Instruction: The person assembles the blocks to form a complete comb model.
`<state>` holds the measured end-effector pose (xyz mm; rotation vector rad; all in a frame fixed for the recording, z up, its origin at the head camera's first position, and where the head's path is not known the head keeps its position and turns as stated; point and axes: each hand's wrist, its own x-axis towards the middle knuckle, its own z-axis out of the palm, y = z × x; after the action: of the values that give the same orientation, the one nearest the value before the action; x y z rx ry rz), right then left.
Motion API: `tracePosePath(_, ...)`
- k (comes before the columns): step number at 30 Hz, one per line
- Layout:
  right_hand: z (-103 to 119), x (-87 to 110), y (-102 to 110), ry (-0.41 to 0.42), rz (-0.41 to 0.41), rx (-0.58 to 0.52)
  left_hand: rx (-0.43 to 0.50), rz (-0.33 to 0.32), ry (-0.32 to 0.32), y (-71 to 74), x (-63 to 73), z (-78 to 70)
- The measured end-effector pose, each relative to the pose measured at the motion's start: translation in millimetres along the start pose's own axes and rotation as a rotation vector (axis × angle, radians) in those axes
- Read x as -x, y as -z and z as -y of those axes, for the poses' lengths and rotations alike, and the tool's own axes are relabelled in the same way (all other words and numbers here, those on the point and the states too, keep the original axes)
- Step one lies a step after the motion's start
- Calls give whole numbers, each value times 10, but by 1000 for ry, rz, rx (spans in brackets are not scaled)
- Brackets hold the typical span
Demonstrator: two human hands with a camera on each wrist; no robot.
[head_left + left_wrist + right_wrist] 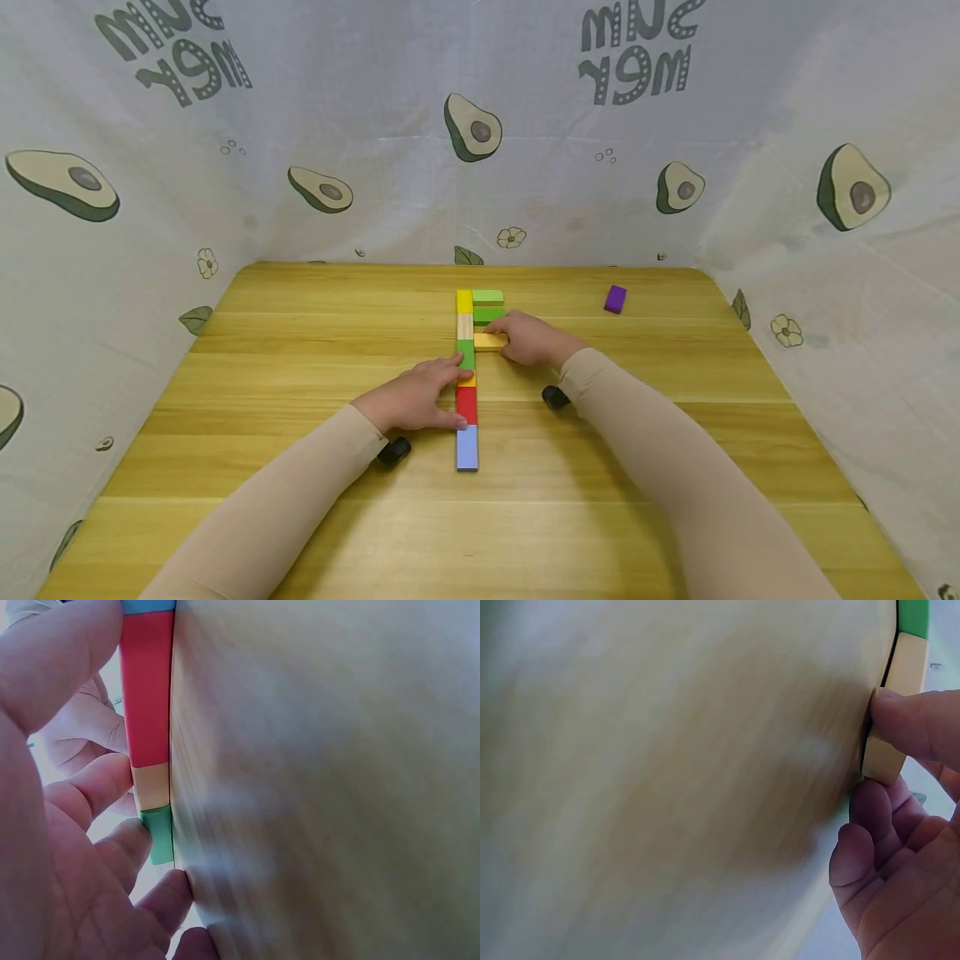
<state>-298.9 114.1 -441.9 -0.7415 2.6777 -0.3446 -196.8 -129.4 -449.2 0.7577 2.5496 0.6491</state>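
Note:
A straight column of flat blocks runs away from me: light blue (467, 452), red (467, 406), a partly covered orange (468, 381), green (467, 357), striped wood (465, 327) and yellow (464, 302). My left hand (411, 396) lies against its left side, fingers spread, thumb by the red-blue joint and fingertips at the green and orange blocks. My right hand (531, 340) pinches a light orange block (883, 760) between thumb and fingers. That block sits crosswise, its left end at the column. Beyond it, a green block (488, 316) and a light green block (488, 297) also stick out rightward.
A purple block (615, 299) lies apart at the back right of the wooden table (315, 333). White cloth (390, 167) printed with avocados hangs behind and on both sides. Each wrist carries a small black camera (555, 397).

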Motion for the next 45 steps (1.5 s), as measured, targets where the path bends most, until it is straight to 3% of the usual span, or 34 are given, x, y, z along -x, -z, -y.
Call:
tracePosePath(10, 23, 27, -2, -44, -10, -59, -2, 5, 7, -13, -13, 21)
tracePosePath(17, -101, 122, 89, -61, -158, -151, -3, -3, 3, -12, -3, 6)
tracePosePath(33, -1177, 463, 394, -344, -328, -178, 9, -6, 7, -20, 4, -7)
tracePosePath(40, -1417, 602, 458, -391, -357, -147, 11, -7, 6, -18, 3, -2)
tracePosePath(45, -1544, 645, 439, -419, -329, -177, 9, -8, -2, -12, 6, -11)
